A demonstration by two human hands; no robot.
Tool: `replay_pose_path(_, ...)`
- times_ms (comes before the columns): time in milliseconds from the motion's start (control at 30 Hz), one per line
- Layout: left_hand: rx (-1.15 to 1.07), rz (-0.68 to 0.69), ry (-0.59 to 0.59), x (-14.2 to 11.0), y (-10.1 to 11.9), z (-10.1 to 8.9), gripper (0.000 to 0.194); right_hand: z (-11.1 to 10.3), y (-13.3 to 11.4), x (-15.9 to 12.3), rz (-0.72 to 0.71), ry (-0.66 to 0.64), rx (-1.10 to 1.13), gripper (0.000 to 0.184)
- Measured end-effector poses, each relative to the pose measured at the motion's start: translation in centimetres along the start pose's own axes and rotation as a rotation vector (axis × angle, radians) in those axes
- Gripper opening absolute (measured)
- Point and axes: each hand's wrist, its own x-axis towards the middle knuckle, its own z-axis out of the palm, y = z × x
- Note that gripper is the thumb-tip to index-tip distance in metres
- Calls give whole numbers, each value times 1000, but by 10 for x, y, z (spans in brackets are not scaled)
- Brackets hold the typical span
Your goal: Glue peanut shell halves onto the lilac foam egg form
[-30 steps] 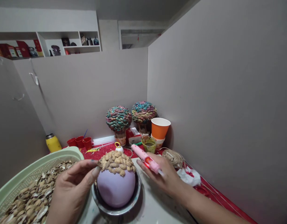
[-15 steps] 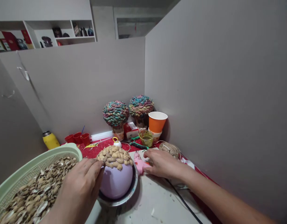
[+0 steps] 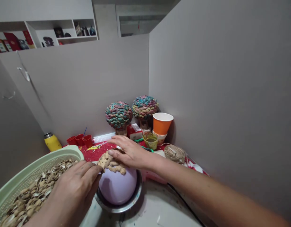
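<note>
A lilac balloon (image 3: 118, 187) sits in a round metal bowl (image 3: 122, 208), its upper part covered with rows of peanut shells (image 3: 112, 164). At the balloon's left side, my left hand (image 3: 77, 179) is closed in a pinch at the edge of the shell rows, with a peanut shell at its fingertips. My right hand (image 3: 128, 153) lies across the top of the balloon, fingers stretched out and nothing visible in them. It hides part of the shells. Beneath my right forearm shows part of a pink glue gun (image 3: 155, 177).
A green basket (image 3: 76, 152) of loose shells stands at left. Behind are red cups (image 3: 87, 141), a yellow bottle (image 3: 52, 142), two shell-covered trees (image 3: 119, 114), orange paper cups (image 3: 162, 124), a yellowish cup (image 3: 150, 141) and a twine roll (image 3: 175, 154). A black cord (image 3: 183, 201) crosses the table.
My right hand has left the pink glue gun and moved left onto the shells at the balloon's top. My left hand stays at the balloon's left side.
</note>
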Motion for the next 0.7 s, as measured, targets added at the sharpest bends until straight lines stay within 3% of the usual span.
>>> replay_pose_path(167,-5,18,-59,-3,1,5,28,16,8,5,-42,-85,101,35)
replay_pose_path(700,159,172,-133,13,10,30,37,22,2,-2,-9,-11,118,34)
